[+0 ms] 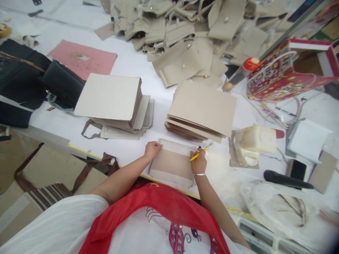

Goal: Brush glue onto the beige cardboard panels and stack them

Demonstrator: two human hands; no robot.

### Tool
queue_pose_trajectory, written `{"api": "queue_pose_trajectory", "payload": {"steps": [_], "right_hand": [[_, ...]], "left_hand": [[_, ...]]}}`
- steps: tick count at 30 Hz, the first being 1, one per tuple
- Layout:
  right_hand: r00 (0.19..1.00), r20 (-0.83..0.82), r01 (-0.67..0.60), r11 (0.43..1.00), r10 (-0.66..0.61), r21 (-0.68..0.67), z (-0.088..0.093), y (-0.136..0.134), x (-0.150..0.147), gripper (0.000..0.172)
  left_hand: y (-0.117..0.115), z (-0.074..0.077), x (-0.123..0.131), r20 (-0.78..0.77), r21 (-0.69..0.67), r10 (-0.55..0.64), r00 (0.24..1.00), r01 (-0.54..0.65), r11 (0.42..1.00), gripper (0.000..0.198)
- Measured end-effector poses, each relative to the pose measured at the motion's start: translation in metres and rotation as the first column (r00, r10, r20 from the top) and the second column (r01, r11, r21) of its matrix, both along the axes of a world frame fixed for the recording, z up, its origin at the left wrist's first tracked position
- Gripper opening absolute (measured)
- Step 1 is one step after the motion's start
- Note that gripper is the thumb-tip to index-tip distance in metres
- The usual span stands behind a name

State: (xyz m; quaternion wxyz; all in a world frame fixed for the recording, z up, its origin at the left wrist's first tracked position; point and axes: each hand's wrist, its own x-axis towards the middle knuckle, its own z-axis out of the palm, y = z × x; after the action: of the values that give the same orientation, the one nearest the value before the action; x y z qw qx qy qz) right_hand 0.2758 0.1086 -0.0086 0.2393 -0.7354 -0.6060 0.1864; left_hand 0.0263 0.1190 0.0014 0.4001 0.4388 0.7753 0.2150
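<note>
In front of me at the table's edge lies a flat beige panel (172, 163), paler along its top and bottom, with thin dark lines round its border. My left hand (153, 150) is closed at the panel's upper left corner, fingertips pinching its edge. Resting at the panel's right side, my right hand (199, 161) grips a brush with a yellow handle (195, 156); its pale tip points up and right, away from the panel. Just beyond my hands are a stack of whitish boards (111, 97) and a stack of tan boards (202, 107).
Beige bag pieces with flaps (180, 60) are heaped at the back. To the right stand a cut-open plastic container (254, 139), a red-capped bottle (241, 72) and a red patterned paper bag (280, 74). Black bags (62, 84) and a pink sheet (84, 58) lie left.
</note>
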Motion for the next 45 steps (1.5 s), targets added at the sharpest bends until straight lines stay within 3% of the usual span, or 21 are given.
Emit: {"api": "queue_pose_trajectory", "payload": {"steps": [14, 21, 27, 30, 32, 34, 37, 39, 41, 43, 45], "right_hand": [[0.999, -0.021, 0.026, 0.999, -0.027, -0.045, -0.007, 0.001, 0.004, 0.033], [0.999, -0.009, 0.041, 0.996, -0.042, -0.074, -0.007, 0.002, 0.002, 0.034], [0.994, 0.101, 0.049, 0.998, -0.045, -0.032, -0.001, 0.002, 0.006, 0.039], [0.988, 0.098, 0.114, 0.993, -0.115, 0.017, 0.004, -0.005, 0.017, 0.043], [0.994, 0.051, 0.091, 0.993, -0.095, 0.071, 0.006, -0.012, 0.021, 0.04], [1.0, 0.014, -0.001, 0.989, -0.001, 0.151, 0.004, -0.02, 0.019, 0.034], [0.981, 0.043, -0.192, 0.955, 0.187, 0.226, -0.002, -0.029, 0.006, 0.03], [0.956, 0.09, -0.292, 0.93, 0.279, 0.225, -0.006, -0.033, -0.003, 0.032], [0.949, 0.111, -0.314, 0.924, 0.296, 0.22, -0.009, -0.037, -0.005, 0.034], [0.964, 0.096, -0.262, 0.939, 0.247, 0.224, -0.01, -0.044, 0.0, 0.037], [0.981, 0.053, -0.194, 0.957, 0.187, 0.215, -0.007, -0.054, 0.009, 0.041]], "left_hand": [[-0.004, -0.005, 0.006, 0.005, -0.063, 0.001, 1.0, -0.001, 0.998, 0.026], [-0.004, -0.003, 0.007, -0.053, -0.029, -0.029, 0.998, 0.027, 0.999, 0.026], [-0.006, 0.001, 0.002, -0.229, -0.02, -0.107, 0.967, 0.105, 0.994, 0.027], [-0.016, 0.007, -0.005, -0.367, 0.083, -0.091, 0.926, 0.129, 0.988, 0.032], [-0.027, 0.01, -0.003, -0.416, 0.195, -0.153, 0.896, 0.252, 0.948, 0.037], [-0.036, 0.012, 0.006, -0.436, 0.262, -0.336, 0.835, 0.475, 0.84, 0.043], [-0.044, 0.012, 0.024, -0.461, 0.239, -0.593, 0.66, 0.736, 0.633, 0.053], [-0.047, 0.011, 0.03, -0.464, 0.193, -0.662, 0.589, 0.796, 0.574, 0.057], [-0.049, 0.01, 0.025, -0.455, 0.176, -0.648, 0.611, 0.775, 0.607, 0.057], [-0.053, 0.01, 0.014, -0.424, 0.189, -0.56, 0.711, 0.675, 0.713, 0.059], [-0.058, 0.01, 0.004, -0.335, 0.183, -0.419, 0.844, 0.495, 0.849, 0.062]]}}
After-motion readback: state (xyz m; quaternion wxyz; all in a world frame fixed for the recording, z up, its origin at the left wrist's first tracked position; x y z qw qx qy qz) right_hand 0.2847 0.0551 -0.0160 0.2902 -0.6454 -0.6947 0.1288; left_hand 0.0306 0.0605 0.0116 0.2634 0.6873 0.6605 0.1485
